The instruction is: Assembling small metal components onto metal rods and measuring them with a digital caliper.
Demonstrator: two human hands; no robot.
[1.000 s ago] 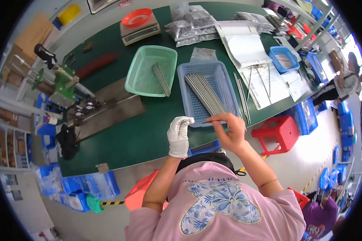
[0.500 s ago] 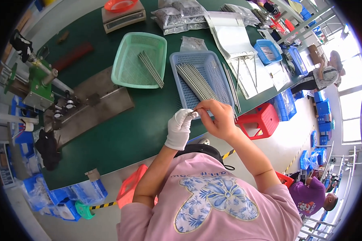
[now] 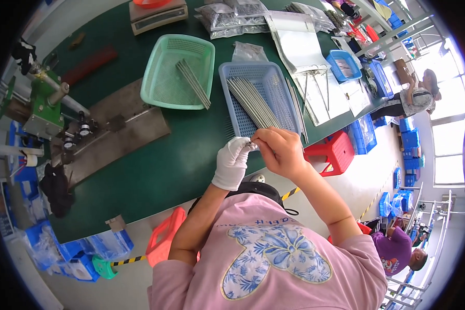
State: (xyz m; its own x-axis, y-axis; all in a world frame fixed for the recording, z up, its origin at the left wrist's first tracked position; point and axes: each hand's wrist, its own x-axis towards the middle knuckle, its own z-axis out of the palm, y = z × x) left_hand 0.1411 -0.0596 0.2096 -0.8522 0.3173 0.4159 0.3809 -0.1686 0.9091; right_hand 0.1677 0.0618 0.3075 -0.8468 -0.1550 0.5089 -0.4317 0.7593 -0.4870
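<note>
1. Thin metal rods (image 3: 253, 103) are the work in hand: a big bundle lies slantwise in the blue basket (image 3: 274, 82), just beyond the two hands.
2. The left hand (image 3: 232, 161), in a white glove, and the bare right hand (image 3: 278, 150) meet over the near rim of the blue basket. Their fingertips pinch something small and thin between them; it is probably one rod, but it is too small to tell for sure.
3. The green basket (image 3: 163, 85) beside the blue one holds only a few rods. So, as I judge, the work is at an early stage: most rods wait in the blue basket.
4. The surface is a long green table (image 3: 155, 160). On it stand a green press-like machine (image 3: 44, 106) on a metal plate at the left, a scale with an orange bowl at the far edge, plastic bags and white papers.
5. Around it there is a pale floor with red stools (image 3: 336, 152) and blue crates, and another person works at the right.
</note>
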